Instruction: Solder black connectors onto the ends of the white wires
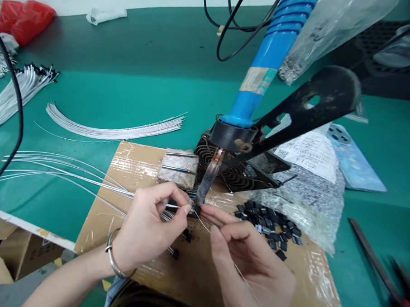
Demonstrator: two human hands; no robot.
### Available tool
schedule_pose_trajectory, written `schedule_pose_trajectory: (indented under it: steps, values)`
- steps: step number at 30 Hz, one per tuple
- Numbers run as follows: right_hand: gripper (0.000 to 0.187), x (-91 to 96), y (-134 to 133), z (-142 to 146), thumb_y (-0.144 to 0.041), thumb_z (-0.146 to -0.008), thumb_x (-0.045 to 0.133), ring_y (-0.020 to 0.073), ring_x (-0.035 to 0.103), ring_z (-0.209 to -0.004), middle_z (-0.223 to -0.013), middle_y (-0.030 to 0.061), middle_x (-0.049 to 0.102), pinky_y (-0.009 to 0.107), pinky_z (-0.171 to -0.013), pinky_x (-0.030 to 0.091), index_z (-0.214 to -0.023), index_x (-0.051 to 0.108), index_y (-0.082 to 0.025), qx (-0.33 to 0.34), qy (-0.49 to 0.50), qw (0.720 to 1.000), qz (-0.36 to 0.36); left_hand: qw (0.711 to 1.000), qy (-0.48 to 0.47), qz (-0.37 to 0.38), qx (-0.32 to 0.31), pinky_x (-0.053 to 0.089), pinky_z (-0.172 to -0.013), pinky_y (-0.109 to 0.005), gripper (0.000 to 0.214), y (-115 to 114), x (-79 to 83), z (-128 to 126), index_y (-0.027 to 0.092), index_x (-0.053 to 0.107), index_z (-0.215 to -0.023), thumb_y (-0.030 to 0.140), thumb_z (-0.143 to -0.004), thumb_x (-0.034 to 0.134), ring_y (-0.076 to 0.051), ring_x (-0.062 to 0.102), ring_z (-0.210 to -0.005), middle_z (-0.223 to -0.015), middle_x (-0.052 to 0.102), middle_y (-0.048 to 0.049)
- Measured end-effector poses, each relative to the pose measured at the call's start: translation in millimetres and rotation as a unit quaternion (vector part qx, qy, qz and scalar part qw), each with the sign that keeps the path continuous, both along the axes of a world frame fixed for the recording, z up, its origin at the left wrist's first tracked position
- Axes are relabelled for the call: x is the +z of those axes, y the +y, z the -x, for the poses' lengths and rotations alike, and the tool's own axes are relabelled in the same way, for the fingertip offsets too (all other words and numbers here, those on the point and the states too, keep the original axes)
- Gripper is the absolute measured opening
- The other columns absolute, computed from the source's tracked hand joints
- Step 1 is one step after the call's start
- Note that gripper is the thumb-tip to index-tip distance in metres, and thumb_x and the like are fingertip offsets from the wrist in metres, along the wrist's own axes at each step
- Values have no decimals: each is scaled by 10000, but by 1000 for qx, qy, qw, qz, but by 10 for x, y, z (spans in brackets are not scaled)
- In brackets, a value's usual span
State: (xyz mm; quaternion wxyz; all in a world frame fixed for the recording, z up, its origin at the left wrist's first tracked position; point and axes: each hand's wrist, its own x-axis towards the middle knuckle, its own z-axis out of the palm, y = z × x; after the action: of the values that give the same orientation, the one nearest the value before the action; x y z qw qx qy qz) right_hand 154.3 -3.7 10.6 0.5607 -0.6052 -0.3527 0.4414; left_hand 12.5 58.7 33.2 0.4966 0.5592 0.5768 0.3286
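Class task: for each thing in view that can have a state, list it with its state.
Left hand: pinching a white wire
Right hand: closed on thin metallic wire
Soldering iron: clamped in a bracket, tip down; heat cannot be told
Curved wire bundle: lying loose
Smartphone: back up
Cardboard box: open
Red plastic bag: crumpled

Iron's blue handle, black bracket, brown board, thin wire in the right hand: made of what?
Blue handle: likely plastic, satin; smooth with moulded-looking ribs.
Black bracket: probably painted metal, dull; scuffed surface, holes.
Brown board: looks like cardboard, glossy as if film-wrapped; tan with wrinkled highlights.
Thin wire: seems bare metal, possibly solder; silvery-grey, too fine to confirm.
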Motion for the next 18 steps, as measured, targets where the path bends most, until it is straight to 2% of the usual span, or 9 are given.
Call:
schedule_pose_trajectory:
  steps: [3,7,12,18]
  values:
    - [255,10,1,8,-299,-982,728,216,819,-1064,-1155,77,842,295,-987,638,-750,644,-237,-4,8,1000,0,1000,0,-3,-2,432,-571,-272,76,3,1,0,191,650,-743,208,-817,647,-185,652,-718,-832,773,-72]
    - [263,9,1,12,-301,-975,736,239,822,-1058,-1153,98,841,323,-980,646,-738,645,-232,0,-3,1000,-7,1000,-2,-5,0,434,-574,-272,81,3,8,-1,189,647,-743,210,-820,639,-188,656,-727,-834,774,-77]
    - [252,-7,-3,18,-274,-991,716,179,817,-1054,-1159,57,840,238,-981,618,-753,642,-240,-1,-8,1000,-13,1000,-1,-6,-2,439,-579,-272,85,4,0,-5,186,644,-742,217,-819,632,-182,645,-707,-824,768,-75]
    - [245,-24,6,22,-253,-987,710,180,812,-1059,-1151,52,844,242,-984,605,-753,637,-242,0,-29,999,-24,1000,3,-3,0,446,-585,-275,89,15,-22,-8,182,650,-746,241,-807,626,-188,647,-703,-808,761,-76]
